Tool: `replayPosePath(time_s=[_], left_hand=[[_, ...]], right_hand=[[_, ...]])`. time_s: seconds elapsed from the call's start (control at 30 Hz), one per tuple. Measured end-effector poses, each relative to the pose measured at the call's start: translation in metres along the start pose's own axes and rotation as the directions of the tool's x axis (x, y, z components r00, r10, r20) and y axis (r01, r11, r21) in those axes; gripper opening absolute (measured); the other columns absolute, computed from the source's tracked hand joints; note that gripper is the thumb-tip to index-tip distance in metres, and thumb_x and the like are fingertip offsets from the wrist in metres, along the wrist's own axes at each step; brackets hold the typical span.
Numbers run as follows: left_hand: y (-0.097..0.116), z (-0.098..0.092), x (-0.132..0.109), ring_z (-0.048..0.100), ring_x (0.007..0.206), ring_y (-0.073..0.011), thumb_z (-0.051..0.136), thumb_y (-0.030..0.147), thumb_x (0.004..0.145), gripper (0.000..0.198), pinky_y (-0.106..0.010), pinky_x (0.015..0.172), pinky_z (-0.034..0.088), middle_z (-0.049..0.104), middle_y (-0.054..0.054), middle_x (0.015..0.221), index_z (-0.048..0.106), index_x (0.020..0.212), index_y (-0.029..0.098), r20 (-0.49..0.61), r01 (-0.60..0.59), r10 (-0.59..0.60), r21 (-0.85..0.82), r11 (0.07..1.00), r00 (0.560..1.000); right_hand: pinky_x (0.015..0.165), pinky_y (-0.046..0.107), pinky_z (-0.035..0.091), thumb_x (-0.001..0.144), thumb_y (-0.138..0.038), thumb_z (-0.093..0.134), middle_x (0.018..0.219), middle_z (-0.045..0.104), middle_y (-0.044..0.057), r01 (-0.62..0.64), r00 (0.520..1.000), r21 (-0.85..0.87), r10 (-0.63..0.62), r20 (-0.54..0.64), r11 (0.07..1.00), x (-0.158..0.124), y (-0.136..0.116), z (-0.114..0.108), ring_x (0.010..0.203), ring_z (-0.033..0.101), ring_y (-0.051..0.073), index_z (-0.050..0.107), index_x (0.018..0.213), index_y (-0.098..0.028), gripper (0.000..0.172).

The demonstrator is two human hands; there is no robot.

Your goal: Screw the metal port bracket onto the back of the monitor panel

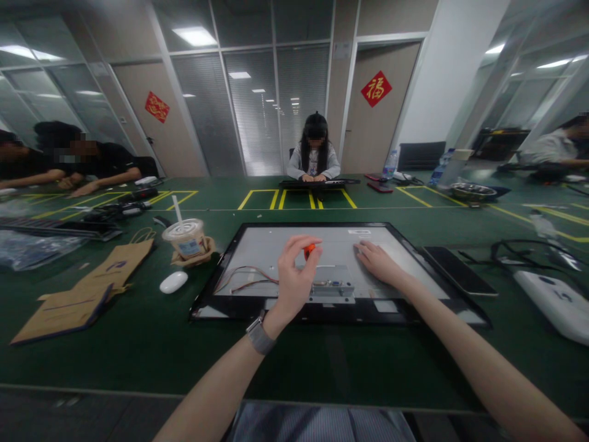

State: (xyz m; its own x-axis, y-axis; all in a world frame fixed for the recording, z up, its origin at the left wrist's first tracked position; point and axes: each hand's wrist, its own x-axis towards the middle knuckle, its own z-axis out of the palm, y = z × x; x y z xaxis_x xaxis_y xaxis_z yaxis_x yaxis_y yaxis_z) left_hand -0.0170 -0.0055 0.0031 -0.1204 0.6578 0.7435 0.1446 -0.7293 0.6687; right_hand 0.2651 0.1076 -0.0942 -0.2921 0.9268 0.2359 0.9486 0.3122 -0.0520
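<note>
A flat display panel with a black frame lies on the table, its grey metal back facing up. My left hand, with a watch on its wrist, is closed around the orange handle of what looks like a screwdriver; its shaft is hidden. It is above a metal bracket with connector ports near the panel's front edge. Thin cables lie on the panel to the left of this hand. My right hand rests flat on the right part of the panel, fingers stretched out, holding nothing.
Left of the panel stand a drink cup with a straw, a white oval case and brown paper bags. To the right lie a black phone, a white device and cables. A person sits opposite.
</note>
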Motion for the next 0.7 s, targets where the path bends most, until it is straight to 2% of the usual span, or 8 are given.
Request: replayPosePath(time_s=[0.1,0.17,0.3,0.4,0.47,0.7], left_hand=[[0.0003,-0.0015,-0.0019,0.066,0.103,-0.0204,0.049,0.029,0.103,0.026,-0.036,0.092,0.052,0.073,-0.008,0.105,0.073,0.100,0.021,0.026,0.003,-0.002,-0.032,0.999,1.000],[0.0004,-0.0020,-0.0034,0.067,0.101,-0.0199,0.044,0.030,0.104,0.030,-0.035,0.091,0.052,0.074,-0.008,0.103,0.073,0.103,0.021,0.033,0.003,-0.003,-0.008,1.000,0.999],[0.0001,-0.0009,-0.0042,0.065,0.086,-0.0174,0.052,0.029,0.102,0.022,-0.031,0.080,0.051,0.071,-0.005,0.094,0.072,0.104,0.021,-0.004,-0.027,0.027,0.060,0.998,1.000],[-0.0002,-0.0001,-0.0024,0.060,0.080,-0.0160,0.058,0.025,0.098,0.015,-0.029,0.076,0.050,0.065,-0.002,0.085,0.073,0.099,0.021,-0.038,-0.098,0.101,0.084,0.992,0.994],[-0.0004,-0.0003,-0.0013,0.058,0.079,-0.0158,0.061,0.025,0.096,0.013,-0.029,0.074,0.049,0.062,-0.002,0.083,0.074,0.095,0.021,-0.049,-0.103,0.108,0.093,0.990,0.993],[-0.0013,-0.0021,-0.0031,0.063,0.101,-0.0197,0.042,0.022,0.102,0.030,-0.034,0.089,0.050,0.070,-0.007,0.105,0.072,0.103,0.021,-0.020,-0.024,0.024,0.033,0.999,1.000]], right_hand=[[0.111,0.052,0.042,0.102,-0.029,0.033,0.149,0.055,0.019,0.000,1.000,0.005,0.000,-0.008,1.000,-0.0004,0.0002,0.0000,0.134,0.054,0.033,0.057,0.142,-0.016,0.049],[0.112,0.051,0.041,0.102,-0.029,0.032,0.149,0.055,0.020,0.005,1.000,0.000,-0.005,-0.006,1.000,-0.0007,-0.0001,-0.0008,0.135,0.054,0.033,0.056,0.143,-0.014,0.049],[0.114,0.048,0.040,0.102,-0.028,0.033,0.150,0.054,0.021,0.009,1.000,-0.017,-0.009,0.003,1.000,-0.0009,-0.0010,-0.0018,0.136,0.053,0.033,0.056,0.142,-0.012,0.049],[0.114,0.048,0.040,0.102,-0.028,0.034,0.149,0.055,0.019,-0.003,1.000,-0.030,0.003,-0.006,1.000,-0.0006,-0.0010,-0.0003,0.136,0.053,0.032,0.056,0.142,-0.013,0.048],[0.114,0.049,0.039,0.103,-0.028,0.033,0.150,0.054,0.020,-0.007,1.000,-0.035,0.006,-0.009,0.999,-0.0004,-0.0008,0.0012,0.136,0.053,0.032,0.056,0.143,-0.013,0.048],[0.113,0.049,0.040,0.103,-0.030,0.031,0.150,0.053,0.021,-0.006,1.000,-0.019,0.006,0.002,1.000,-0.0006,-0.0006,0.0003,0.136,0.053,0.032,0.055,0.143,-0.013,0.050]])
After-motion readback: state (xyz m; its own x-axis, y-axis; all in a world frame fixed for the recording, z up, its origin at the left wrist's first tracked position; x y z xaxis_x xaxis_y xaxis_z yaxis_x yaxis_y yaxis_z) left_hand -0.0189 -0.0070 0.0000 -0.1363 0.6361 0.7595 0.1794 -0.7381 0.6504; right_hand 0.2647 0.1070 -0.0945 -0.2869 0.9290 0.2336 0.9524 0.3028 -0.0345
